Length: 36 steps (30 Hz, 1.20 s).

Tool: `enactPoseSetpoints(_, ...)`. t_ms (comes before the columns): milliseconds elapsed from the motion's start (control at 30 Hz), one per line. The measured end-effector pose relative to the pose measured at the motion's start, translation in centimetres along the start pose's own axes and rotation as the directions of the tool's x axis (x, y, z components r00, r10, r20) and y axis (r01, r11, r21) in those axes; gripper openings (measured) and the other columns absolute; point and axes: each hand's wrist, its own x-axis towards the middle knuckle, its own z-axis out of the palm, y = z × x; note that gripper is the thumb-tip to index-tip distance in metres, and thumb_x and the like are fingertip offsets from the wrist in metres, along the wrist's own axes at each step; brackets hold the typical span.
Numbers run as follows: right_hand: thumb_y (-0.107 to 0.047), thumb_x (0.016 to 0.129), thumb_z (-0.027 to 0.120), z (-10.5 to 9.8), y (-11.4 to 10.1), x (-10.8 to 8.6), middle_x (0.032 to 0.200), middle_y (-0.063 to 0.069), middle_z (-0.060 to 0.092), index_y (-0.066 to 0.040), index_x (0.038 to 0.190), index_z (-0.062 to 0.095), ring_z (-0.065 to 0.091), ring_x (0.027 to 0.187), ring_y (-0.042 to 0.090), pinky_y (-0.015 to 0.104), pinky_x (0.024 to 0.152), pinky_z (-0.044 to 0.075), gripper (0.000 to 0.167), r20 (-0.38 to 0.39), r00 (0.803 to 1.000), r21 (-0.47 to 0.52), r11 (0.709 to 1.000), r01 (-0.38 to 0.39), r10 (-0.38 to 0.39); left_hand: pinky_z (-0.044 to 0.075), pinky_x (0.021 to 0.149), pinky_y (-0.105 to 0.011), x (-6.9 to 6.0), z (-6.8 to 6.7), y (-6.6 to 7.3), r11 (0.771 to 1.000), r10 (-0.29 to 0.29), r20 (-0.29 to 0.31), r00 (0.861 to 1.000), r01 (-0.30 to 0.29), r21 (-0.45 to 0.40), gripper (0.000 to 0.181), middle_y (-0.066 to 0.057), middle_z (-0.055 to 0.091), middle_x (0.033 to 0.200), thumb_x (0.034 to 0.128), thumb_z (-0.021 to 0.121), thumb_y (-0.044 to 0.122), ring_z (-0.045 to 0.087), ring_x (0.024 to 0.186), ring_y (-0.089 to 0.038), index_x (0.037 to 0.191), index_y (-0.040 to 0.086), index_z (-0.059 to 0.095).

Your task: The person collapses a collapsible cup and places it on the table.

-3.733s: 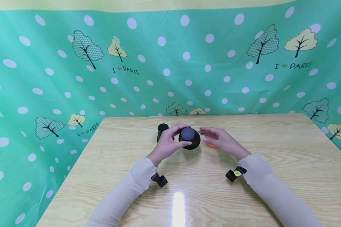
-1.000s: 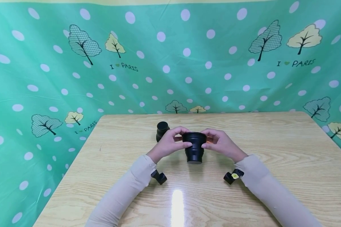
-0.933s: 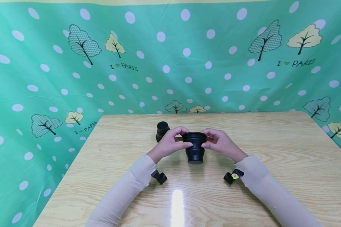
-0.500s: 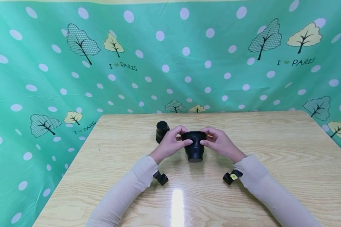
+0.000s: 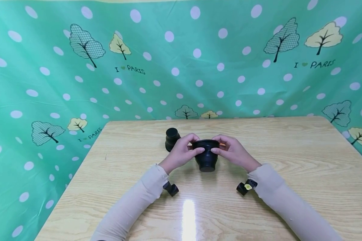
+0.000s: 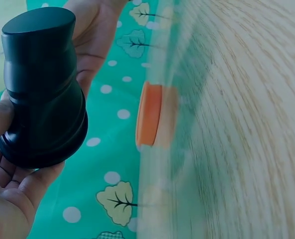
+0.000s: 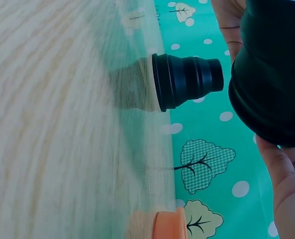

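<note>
A black stepped collapsible cup (image 5: 206, 162) is held above the table by both hands, wide rim away and narrow base tipped toward the person. My left hand (image 5: 182, 151) grips its left side, thumb on the near wall and fingers behind the rim. From the right, my right hand (image 5: 233, 153) grips it the same way; both thumbs press close together on the wall. In the left wrist view the cup (image 6: 43, 89) shows its flat base and ridged side. The cup's inside is hidden.
Behind my left hand, a second black stepped cup (image 5: 171, 137) stands rim down on the wooden table (image 5: 132, 150). A flat orange round piece (image 6: 149, 114) lies behind my right hand, mostly hidden in the head view. A green patterned cloth (image 5: 157, 60) hangs behind.
Earlier my left hand alone held the cup base up, with my right hand apart. Now both hands grip it, its base turned toward the person. Lately the thumbs have shifted closer together.
</note>
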Motion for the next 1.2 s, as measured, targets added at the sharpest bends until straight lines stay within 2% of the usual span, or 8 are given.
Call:
enactPoseSetpoints(133,-0.011,0.090,0.065,0.1,0.1,-0.1,0.104,0.012,0.060,0.003,0.108,0.059,0.062,0.092,0.010,0.023,0.077,0.054,0.024,-0.007,1.000,-0.003,1.000,0.018,-0.018,0.049,0.063,-0.022,0.3,0.3,-1.7,1.000,0.013,-0.001,1.000,-0.013,0.004,0.018,-0.013,0.057,0.094,0.0865,0.067,0.006,0.051,0.085,-0.016,0.093,-0.003,0.053)
enactPoseSetpoints(233,-0.009,0.090,0.064,0.1,0.1,-0.1,0.103,0.013,0.061,0.003,0.107,0.060,0.062,0.091,0.011,0.024,0.076,0.054,0.021,-0.008,1.000,-0.010,1.000,0.020,-0.020,0.049,0.062,-0.021,0.3,0.3,-1.7,1.000,0.025,-0.003,1.000,-0.025,0.007,0.016,-0.012,0.058,0.095,0.0874,0.067,0.008,0.052,0.085,-0.016,0.092,0.000,0.054)
enactPoseSetpoints(400,-0.006,0.090,0.063,0.1,0.0,-0.1,0.103,0.016,0.061,0.002,0.106,0.061,0.062,0.089,0.012,0.024,0.070,0.055,0.017,-0.025,1.000,-0.047,0.999,0.007,-0.008,0.055,0.069,-0.023,0.4,0.3,-1.9,0.999,0.035,-0.037,0.999,-0.035,-0.006,0.012,-0.010,0.061,0.099,0.0883,0.066,0.009,0.058,0.090,-0.016,0.094,0.003,0.056)
enactPoseSetpoints(633,-0.007,0.090,0.063,0.2,0.2,-0.2,0.103,0.015,0.063,0.001,0.108,0.063,0.063,0.088,0.009,0.023,0.070,0.055,0.019,-0.088,0.996,-0.092,0.996,0.017,-0.025,0.056,0.074,-0.024,0.5,0.4,-1.8,0.998,0.069,-0.146,0.987,-0.070,-0.003,0.018,-0.009,0.067,0.101,0.0866,0.068,0.012,0.062,0.095,-0.016,0.103,0.004,0.066)
enactPoseSetpoints(733,-0.006,0.090,0.062,0.3,0.4,-0.2,0.102,0.016,0.065,0.002,0.111,0.063,0.063,0.089,0.008,0.023,0.073,0.055,0.022,-0.106,0.994,-0.101,0.995,0.029,-0.039,0.056,0.074,-0.025,0.5,0.4,-1.7,0.997,0.072,-0.171,0.983,-0.074,-0.009,0.023,-0.011,0.068,0.106,0.0862,0.069,0.013,0.063,0.100,-0.019,0.107,0.003,0.069)
enactPoseSetpoints(867,-0.005,0.090,0.062,0.3,0.4,-0.1,0.102,0.016,0.067,0.001,0.116,0.061,0.064,0.089,0.009,0.023,0.074,0.055,0.027,-0.092,0.994,-0.121,0.991,0.048,-0.060,0.055,0.075,-0.025,0.4,0.3,-1.7,0.997,0.071,-0.176,0.982,-0.071,0.004,0.028,-0.010,0.067,0.113,0.0872,0.067,0.015,0.062,0.106,-0.019,0.113,0.004,0.069)
enactPoseSetpoints(1000,-0.007,0.091,0.062,0.3,0.2,-0.1,0.105,0.015,0.066,0.001,0.118,0.061,0.064,0.090,0.012,0.023,0.075,0.054,0.028,-0.055,0.997,-0.113,0.993,0.040,-0.047,0.055,0.077,-0.024,0.4,0.2,-1.7,0.997,0.074,-0.165,0.984,-0.068,0.041,0.030,-0.006,0.067,0.115,0.0879,0.066,0.019,0.062,0.107,-0.015,0.116,0.008,0.068)
enactPoseSetpoints(1200,-0.008,0.091,0.062,0.2,0.0,-0.2,0.108,0.013,0.066,0.000,0.116,0.063,0.063,0.093,0.010,0.023,0.081,0.051,0.026,-0.033,0.999,-0.119,0.993,-0.003,-0.001,0.054,0.076,-0.023,0.4,0.1,-1.8,0.988,0.124,-0.119,0.985,-0.112,0.105,0.030,-0.007,0.068,0.113,0.0878,0.067,0.020,0.064,0.104,-0.013,0.115,0.008,0.069)
